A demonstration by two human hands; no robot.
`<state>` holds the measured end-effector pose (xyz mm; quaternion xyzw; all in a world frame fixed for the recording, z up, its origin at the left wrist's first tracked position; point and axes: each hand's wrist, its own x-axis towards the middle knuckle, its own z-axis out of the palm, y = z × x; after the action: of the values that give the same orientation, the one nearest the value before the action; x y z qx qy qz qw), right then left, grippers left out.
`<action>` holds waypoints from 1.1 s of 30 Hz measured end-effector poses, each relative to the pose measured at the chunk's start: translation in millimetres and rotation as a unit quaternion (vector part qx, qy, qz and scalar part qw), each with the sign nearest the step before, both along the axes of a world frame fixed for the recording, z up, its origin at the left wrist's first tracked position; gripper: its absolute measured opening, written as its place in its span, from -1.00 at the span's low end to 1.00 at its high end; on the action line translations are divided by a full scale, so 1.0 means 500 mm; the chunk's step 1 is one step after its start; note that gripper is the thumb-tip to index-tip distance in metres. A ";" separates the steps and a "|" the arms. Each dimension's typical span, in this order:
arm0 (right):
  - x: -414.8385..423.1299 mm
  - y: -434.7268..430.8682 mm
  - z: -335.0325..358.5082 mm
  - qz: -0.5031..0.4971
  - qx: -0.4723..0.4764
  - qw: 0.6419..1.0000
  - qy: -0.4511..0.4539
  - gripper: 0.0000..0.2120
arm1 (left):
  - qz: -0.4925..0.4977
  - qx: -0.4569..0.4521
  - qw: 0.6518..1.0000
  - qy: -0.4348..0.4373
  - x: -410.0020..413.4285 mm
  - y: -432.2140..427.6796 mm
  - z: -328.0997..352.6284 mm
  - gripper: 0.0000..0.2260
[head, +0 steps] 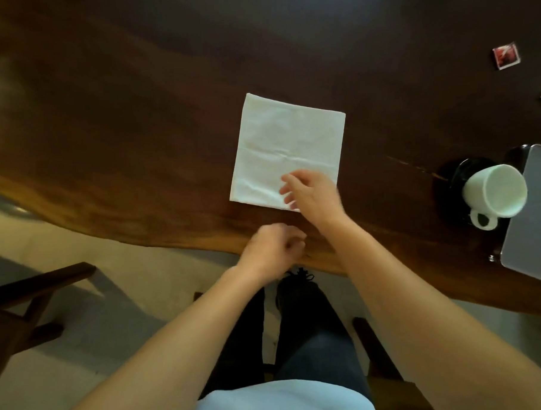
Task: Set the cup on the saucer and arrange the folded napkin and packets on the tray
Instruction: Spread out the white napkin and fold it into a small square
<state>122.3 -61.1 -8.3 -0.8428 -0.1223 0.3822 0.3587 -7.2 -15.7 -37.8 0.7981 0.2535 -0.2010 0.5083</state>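
- Napkin [287, 151] lay flat and unfolded on the table [135, 117], roughly square, so no real long axis; turned slightly, far corner toward upper right
- Right hand [312, 193] rested over napkin's near right corner, fingers [288, 188] loosely spread on the cloth, not pinching
- Left hand [271, 251] hovered at the table's near edge, fingers curled in, holding nothing; just clear of the napkin
- Step in hand, by my reading: folding the napkin, barely started
- Cup [495, 195] sat tipped on the dark saucer [453, 172], mouth toward the camera, handle toward the near edge
- Tray [534, 239] touched the saucer's right side, half out of view, nothing seen on it
- Two packets [506, 57] lay far right on the table, well apart from the tray; the second cut by the frame edge
- Next move likely calls for a pinch on a near corner, then lifting the edge over to the far edge, corners matched
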 end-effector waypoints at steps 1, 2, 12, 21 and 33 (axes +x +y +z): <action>0.014 -0.033 0.002 -0.017 -0.012 1.000 -0.023 -0.85 | 0.079 0.032 0.996 -0.040 -0.009 0.022 0.002 -0.88; 0.025 -0.065 0.001 -0.031 -0.032 0.998 -0.052 -0.86 | 0.162 0.084 0.981 -0.066 -0.020 0.048 0.001 -0.94; -0.003 -0.199 -0.062 -0.005 -0.105 0.980 -0.171 -0.79 | 0.382 0.126 0.914 0.053 -0.002 0.145 -0.007 -0.92; 0.004 -0.205 -0.044 0.244 -0.202 0.904 -0.286 -0.79 | 0.331 0.165 0.926 0.075 0.006 0.152 -0.010 -0.95; 0.041 -0.167 0.014 0.331 -0.283 0.886 -0.159 -0.67 | 0.193 0.260 0.942 0.089 0.034 0.167 0.014 -0.88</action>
<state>142.8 -144.4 -1.5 -0.8686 -0.3357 0.3582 -0.0668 10.0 67.7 -30.8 0.8168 0.4907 -0.0967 0.2875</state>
